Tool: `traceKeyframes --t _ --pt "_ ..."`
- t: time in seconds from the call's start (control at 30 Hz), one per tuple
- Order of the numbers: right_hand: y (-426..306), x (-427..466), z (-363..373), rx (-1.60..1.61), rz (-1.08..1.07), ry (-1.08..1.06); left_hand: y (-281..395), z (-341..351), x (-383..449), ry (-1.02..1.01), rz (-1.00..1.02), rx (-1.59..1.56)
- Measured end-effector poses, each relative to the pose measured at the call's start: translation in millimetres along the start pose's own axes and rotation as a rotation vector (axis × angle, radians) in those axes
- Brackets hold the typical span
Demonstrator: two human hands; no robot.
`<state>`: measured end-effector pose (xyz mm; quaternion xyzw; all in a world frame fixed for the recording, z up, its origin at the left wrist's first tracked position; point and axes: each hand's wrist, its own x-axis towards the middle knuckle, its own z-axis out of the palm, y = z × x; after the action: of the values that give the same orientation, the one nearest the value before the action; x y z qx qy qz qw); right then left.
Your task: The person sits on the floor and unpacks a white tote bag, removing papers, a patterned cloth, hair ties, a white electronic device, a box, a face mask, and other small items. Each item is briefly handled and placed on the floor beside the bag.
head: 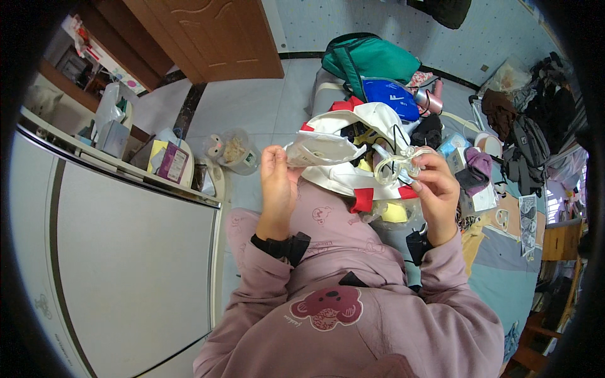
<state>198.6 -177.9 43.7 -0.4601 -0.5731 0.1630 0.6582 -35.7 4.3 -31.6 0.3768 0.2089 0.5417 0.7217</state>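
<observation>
My left hand grips the near end of a white pouch, whose mouth gapes towards the right. Between the fingers and thumb of my right hand is a coiled clear cable. Beneath both lies a white bag with red trim, its top spread wide over my lap, with black cords and yellow items inside. A clear plastic bag with a yellow piece in it lies just below the white bag.
A green bag and a blue pouch lie beyond the white bag. To the right, a purple cloth rests by boxes on the bed. A plastic bin stands on the floor beside a shelf holding a purple box.
</observation>
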Motion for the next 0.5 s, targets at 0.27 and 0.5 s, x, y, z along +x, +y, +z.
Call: traceKeyframes --t 0.27,0.5 --pt "-20 5 4 -0.151 -0.144 -0.074 8 11 -6 -0.03 -0.062 -0.066" --pt "-14 1 2 -0.038 -0.038 0.005 18 29 -12 -0.215 0.057 -0.075"
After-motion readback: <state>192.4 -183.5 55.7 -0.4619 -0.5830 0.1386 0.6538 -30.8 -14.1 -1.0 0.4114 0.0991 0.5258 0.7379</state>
